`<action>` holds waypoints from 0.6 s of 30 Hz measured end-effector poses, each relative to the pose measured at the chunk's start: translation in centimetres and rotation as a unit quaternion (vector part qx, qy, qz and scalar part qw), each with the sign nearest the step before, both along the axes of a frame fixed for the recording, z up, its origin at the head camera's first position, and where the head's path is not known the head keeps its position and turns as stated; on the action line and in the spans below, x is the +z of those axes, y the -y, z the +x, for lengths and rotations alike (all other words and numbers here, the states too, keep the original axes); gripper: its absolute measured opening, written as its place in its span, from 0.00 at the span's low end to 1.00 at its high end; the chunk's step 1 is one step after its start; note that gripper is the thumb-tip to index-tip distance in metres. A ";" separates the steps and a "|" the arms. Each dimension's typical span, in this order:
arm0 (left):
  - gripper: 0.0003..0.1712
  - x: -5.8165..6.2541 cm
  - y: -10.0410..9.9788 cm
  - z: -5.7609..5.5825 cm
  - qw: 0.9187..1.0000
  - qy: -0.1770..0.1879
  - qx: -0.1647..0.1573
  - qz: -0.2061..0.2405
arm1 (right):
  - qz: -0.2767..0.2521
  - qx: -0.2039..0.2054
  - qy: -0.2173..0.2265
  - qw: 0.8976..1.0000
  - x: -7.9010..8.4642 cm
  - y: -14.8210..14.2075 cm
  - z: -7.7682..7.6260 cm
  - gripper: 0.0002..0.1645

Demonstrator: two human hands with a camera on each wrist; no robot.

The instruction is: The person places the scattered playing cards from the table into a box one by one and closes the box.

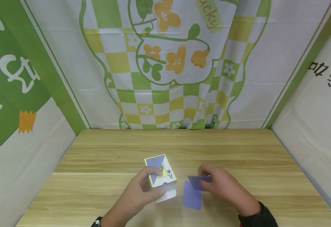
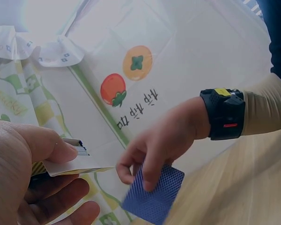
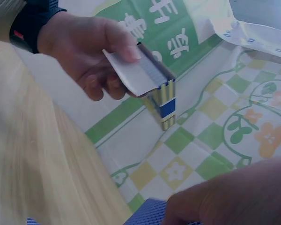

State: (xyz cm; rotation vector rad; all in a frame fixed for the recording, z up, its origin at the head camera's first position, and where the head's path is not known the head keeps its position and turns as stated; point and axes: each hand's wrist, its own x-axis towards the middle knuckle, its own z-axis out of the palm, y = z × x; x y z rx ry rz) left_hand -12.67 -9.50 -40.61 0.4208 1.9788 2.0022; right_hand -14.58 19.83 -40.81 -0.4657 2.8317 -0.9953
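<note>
My left hand (image 1: pixel 138 190) grips a playing card box (image 1: pixel 162 170) above the table, its white flap (image 3: pixel 133 72) folded open toward me and the thumb pressing on that flap. Card edges show inside the box mouth in the right wrist view. To the right, my right hand (image 1: pixel 219 183) pinches a blue-backed playing card (image 2: pixel 154 194) between thumb and fingers, held tilted. Below it another blue-backed card (image 1: pixel 192 198) lies face down on the table, partly covered by the held one. In the right wrist view only part of the right hand (image 3: pixel 239 199) shows.
The wood-grain table (image 1: pixel 97 157) spreads around both hands. A patterned cloth curtain (image 1: pixel 179 94) hangs along its back edge, and printed cloth walls (image 1: pixel 318 126) stand at the left and right sides. Each wrist wears a dark band (image 2: pixel 225 115).
</note>
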 end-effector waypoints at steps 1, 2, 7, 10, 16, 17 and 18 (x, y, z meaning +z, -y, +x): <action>0.27 0.0 0.0 0.0 1.000 0.000 0.001 0.001 | -0.021 -0.004 0.008 1.000 0.2 -0.1 0.0 0.12; 0.27 0.0 0.0 0.0 1.000 -0.001 0.001 0.000 | -0.040 -0.008 0.016 0.999 0.4 -0.1 0.0 0.12; 0.26 0.0 0.0 0.0 1.000 -0.006 -0.004 0.007 | -0.107 -0.011 0.035 0.994 1.3 -0.3 0.3 0.10; 0.26 0.0 0.1 0.0 1.000 -0.011 -0.003 0.006 | -0.147 0.001 0.042 0.988 1.6 -0.4 0.6 0.08; 0.26 0.2 0.2 -0.1 1.000 -0.027 0.006 0.004 | -0.255 0.053 0.102 0.960 2.4 -0.1 1.4 0.16; 0.25 0.2 0.2 -0.2 1.000 -0.029 0.007 0.008 | -0.270 0.065 0.116 0.954 2.5 0.0 1.6 0.17; 0.25 0.2 0.2 -0.2 0.999 -0.035 0.005 0.013 | -0.285 0.077 0.131 0.946 2.5 0.2 1.7 0.18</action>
